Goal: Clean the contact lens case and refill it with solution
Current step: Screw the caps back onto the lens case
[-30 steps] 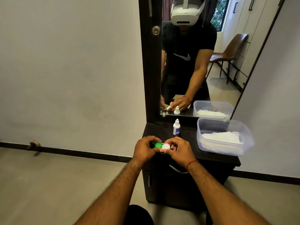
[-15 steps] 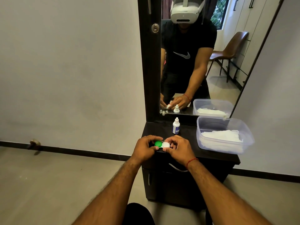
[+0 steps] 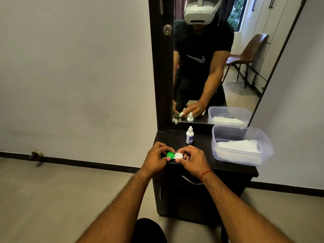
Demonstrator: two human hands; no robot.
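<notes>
Two hands share the contact lens case [image 3: 175,155] at the front edge of the desk [image 3: 206,151]: my left hand [image 3: 156,159] pinches its green cap [image 3: 170,155] and my right hand [image 3: 192,159] its white cap [image 3: 179,156], probably to unscrew them, while the solution bottle [image 3: 189,135] behind carries a blue label too small to read.

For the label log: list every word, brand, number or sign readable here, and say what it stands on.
No words or numbers can be read.
White swoosh logo, no letters: on the black T-shirt seen in the mirror.
Dropper bottle: blue label, print too small to read.
Contact lens case: no marks legible on its green or white cap.
</notes>
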